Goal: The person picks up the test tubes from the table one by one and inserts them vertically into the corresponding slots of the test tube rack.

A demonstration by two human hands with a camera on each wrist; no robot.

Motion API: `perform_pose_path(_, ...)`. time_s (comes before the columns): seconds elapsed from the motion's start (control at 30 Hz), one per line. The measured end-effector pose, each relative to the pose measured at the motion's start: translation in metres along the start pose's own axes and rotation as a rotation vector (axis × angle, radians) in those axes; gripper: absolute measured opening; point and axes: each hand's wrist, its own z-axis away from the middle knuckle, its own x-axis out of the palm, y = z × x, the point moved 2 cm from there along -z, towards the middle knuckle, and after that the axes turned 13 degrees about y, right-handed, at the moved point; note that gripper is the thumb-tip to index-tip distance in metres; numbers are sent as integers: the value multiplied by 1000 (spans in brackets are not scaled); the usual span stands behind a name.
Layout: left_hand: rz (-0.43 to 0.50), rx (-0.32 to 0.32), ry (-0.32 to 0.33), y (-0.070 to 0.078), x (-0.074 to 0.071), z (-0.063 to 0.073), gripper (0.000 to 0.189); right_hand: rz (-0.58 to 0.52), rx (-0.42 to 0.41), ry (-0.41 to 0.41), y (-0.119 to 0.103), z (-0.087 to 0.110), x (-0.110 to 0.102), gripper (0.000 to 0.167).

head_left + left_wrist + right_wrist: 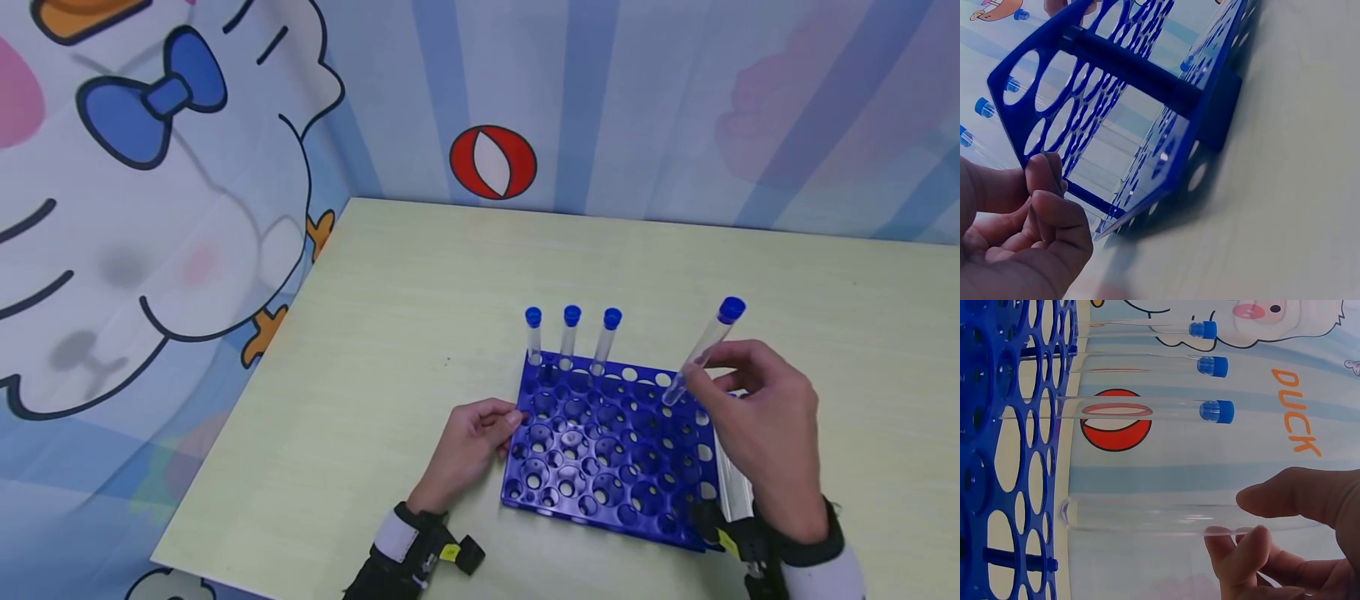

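Note:
My right hand (776, 429) pinches a clear test tube (702, 350) with a blue cap, tilted, over the back right of a blue test tube rack (624, 515). In the right wrist view, the rounded bottom of that tube (1129, 515) is close to the rack's holes; I cannot tell whether it has entered one. My left hand (461, 450) grips the rack's left edge between thumb and fingers, also seen in the left wrist view as fingers (1054, 215) at the rack's corner. Three capped tubes, the nearest to the right a clear tube (604, 343), stand in the rack's back row.
A pale wooden table (360, 400) carries the rack. Behind it rises a printed backdrop (630, 108) with cartoon figures. Something whitish and clear (733, 483) lies at the rack's right side, partly hidden by my right hand and wrist.

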Motion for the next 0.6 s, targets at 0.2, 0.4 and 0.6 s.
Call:
perform_pose_path(0.2, -4, 11, -2, 0, 0, 0, 21, 15, -58, -34, -2, -1, 4, 23)
perform_pose_path(0.4, -2, 8, -3, 0, 0, 0, 20, -6, -94, -35, -4, -3, 6, 23)
perform_pose_path(0.6, 9, 0, -13, 6, 0, 2, 20, -13, -120, -47, -5, -4, 10, 22)
